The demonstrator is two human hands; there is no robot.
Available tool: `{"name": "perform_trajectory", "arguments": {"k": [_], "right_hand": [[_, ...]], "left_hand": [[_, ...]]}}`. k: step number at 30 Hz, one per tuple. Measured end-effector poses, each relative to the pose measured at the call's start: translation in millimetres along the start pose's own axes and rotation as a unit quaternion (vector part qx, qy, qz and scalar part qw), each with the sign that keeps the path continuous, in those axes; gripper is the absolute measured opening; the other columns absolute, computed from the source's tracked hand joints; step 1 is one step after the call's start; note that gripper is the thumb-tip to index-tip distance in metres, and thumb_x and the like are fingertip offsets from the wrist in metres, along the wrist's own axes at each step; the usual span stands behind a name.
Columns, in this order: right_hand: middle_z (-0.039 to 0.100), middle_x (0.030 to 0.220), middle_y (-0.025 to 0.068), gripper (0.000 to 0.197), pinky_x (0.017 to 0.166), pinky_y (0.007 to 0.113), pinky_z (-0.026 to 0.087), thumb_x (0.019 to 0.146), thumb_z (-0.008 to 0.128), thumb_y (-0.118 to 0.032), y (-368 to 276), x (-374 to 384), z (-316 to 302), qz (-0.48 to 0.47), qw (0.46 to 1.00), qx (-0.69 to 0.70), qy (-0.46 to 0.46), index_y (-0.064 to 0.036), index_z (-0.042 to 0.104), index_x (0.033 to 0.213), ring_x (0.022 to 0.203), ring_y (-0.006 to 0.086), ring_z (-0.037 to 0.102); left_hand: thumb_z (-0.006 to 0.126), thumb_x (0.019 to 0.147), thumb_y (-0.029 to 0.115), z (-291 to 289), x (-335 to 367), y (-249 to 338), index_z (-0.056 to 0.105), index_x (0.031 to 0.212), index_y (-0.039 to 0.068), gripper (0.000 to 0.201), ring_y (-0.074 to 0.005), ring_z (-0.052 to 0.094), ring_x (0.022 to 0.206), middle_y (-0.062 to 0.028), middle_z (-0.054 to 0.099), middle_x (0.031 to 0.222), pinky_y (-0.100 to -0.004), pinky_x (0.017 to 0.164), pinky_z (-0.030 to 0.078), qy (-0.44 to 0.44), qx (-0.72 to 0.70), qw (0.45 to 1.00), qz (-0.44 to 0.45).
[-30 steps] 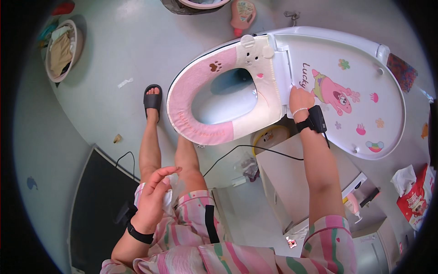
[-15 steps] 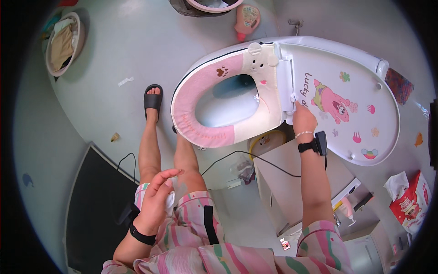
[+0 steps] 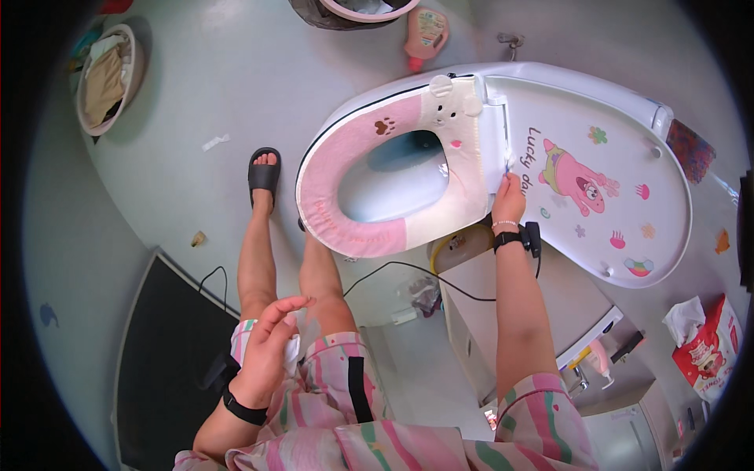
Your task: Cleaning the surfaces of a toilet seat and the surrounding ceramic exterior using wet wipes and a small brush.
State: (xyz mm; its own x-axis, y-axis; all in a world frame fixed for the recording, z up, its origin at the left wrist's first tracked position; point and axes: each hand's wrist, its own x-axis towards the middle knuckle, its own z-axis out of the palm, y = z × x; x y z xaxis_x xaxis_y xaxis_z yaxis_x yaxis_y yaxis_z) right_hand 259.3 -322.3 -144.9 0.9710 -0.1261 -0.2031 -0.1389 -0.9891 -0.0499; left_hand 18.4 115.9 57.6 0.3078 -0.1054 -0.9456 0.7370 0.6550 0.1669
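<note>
A white toilet lies ahead, with a pink and cream padded seat cover that has an animal face and ears. Its lid is raised and bears a pink cartoon starfish. My right hand pinches a small white tissue against the hinge strip between seat and lid. Above my lap, my left hand is half curled with the index finger stretched out. A crumpled white tissue shows under its palm, partly hidden by the fingers.
A pink detergent bottle stands behind the toilet near a lined bin. A laundry basket is at far left. Right of my legs is a cabinet; a tissue pack lies far right. A black cable crosses by my knees.
My right hand has shifted slightly left and down along the hinge, and its forearm has swung left. The left hand stays nearly in place.
</note>
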Motion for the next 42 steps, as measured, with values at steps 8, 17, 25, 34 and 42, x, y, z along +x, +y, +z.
{"name": "perform_trajectory", "arguments": {"k": [8, 17, 25, 34, 42], "right_hand": [[0.067, 0.079, 0.022, 0.016, 0.067, 0.052, 0.049, 0.098, 0.05, -0.023, -34.7, 34.0, -8.5, -0.003, 0.999, -0.041, 0.025, -0.0133, 0.061, 0.104, 0.076, 0.0437, 0.064], [0.067, 0.083, 0.0192, 0.013, 0.065, 0.052, 0.049, 0.096, 0.053, -0.023, -10.6, 15.5, -28.2, -0.03, 0.989, -0.139, -0.049, -0.0111, 0.059, 0.097, 0.076, 0.0417, 0.064], [0.068, 0.081, 0.0175, 0.014, 0.064, 0.051, 0.05, 0.096, 0.053, -0.025, -37.9, 19.5, -40.6, -0.011, 0.989, -0.141, -0.038, -0.0126, 0.059, 0.101, 0.076, 0.0405, 0.065], [0.068, 0.076, 0.0172, 0.014, 0.057, 0.048, 0.052, 0.095, 0.055, -0.025, -73.7, 53.0, -48.7, -0.116, 0.977, -0.179, -0.015, -0.0134, 0.057, 0.102, 0.067, 0.0383, 0.067], [0.068, 0.078, 0.0216, 0.012, 0.061, 0.051, 0.054, 0.092, 0.049, -0.014, -49.5, 69.3, -22.7, -0.137, 0.951, -0.262, -0.085, -0.0052, 0.057, 0.094, 0.072, 0.0399, 0.068]], "left_hand": [[0.047, 0.098, 0.014, 5.3, 3.4, -2.1, 0.058, 0.122, 0.003, 0.029, -0.0045, 0.054, 0.081, -0.0081, 0.063, 0.123, -0.0194, 0.075, 0.044, -0.002, 0.013, 1.0, 0.013], [0.049, 0.097, 0.016, 11.0, -1.0, 4.4, 0.058, 0.122, 0.003, 0.029, -0.005, 0.055, 0.086, -0.0083, 0.063, 0.124, -0.0198, 0.079, 0.043, -0.004, 0.014, 1.0, 0.011], [0.049, 0.097, 0.016, 12.3, 0.1, 13.2, 0.059, 0.121, 0.003, 0.029, -0.0066, 0.056, 0.093, -0.0083, 0.063, 0.123, -0.0207, 0.081, 0.043, 0.006, 0.013, 0.999, 0.031], [0.049, 0.097, 0.016, 12.7, 2.8, 14.0, 0.058, 0.122, 0.003, 0.03, -0.0076, 0.056, 0.098, -0.0083, 0.063, 0.124, -0.0214, 0.082, 0.042, -0.009, 0.0, 1.0, 0.018], [0.048, 0.098, 0.016, 12.4, 1.5, 12.7, 0.057, 0.123, 0.003, 0.03, -0.008, 0.056, 0.098, -0.0088, 0.063, 0.124, -0.0221, 0.083, 0.042, -0.002, 0.009, 0.999, 0.032]]}}
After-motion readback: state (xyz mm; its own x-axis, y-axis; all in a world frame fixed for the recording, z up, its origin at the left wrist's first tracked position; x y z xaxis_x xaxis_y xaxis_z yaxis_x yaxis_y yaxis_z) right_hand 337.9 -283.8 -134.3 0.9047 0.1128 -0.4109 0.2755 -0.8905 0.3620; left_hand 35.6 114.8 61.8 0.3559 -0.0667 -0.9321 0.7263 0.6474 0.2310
